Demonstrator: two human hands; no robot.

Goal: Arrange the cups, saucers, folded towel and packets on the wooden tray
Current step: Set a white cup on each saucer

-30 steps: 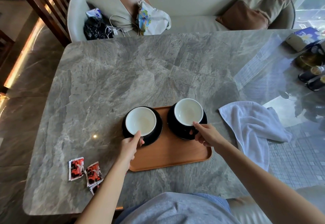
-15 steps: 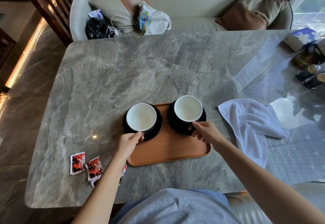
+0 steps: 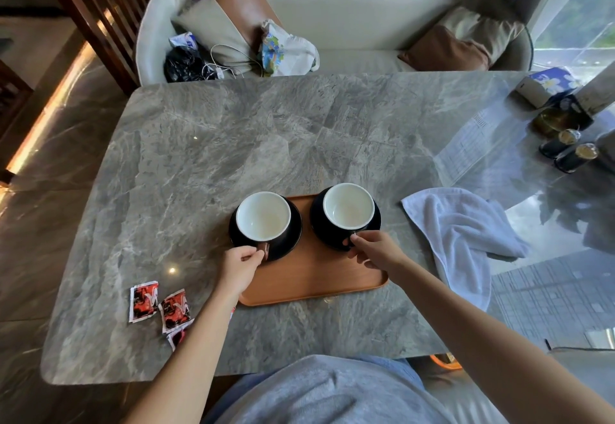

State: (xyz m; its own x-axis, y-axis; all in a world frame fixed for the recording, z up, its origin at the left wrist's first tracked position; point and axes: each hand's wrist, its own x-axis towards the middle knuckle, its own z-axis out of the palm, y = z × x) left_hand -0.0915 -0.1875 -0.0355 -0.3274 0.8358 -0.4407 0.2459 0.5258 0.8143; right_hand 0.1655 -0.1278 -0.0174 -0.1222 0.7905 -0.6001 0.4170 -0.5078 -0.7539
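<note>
Two black cups with white insides stand on black saucers at the far end of a wooden tray (image 3: 319,277). My left hand (image 3: 238,265) pinches the handle of the left cup (image 3: 263,217), whose saucer (image 3: 293,240) overhangs the tray's left edge. My right hand (image 3: 376,250) grips the handle of the right cup (image 3: 348,208) on its saucer (image 3: 319,227). A white towel (image 3: 462,234) lies crumpled on the table, right of the tray. Red packets (image 3: 143,298) lie on the table to the left, one partly hidden under my left forearm.
The grey marble table (image 3: 266,144) stretches away behind the tray. Dark bottles (image 3: 570,154) and a tissue box (image 3: 545,86) stand at its far right. A sofa (image 3: 332,24) with cushions and bags runs behind it.
Both hands keep their hold on the cup handles. The cups and tray show no real shift; only the camera has tilted slightly.
</note>
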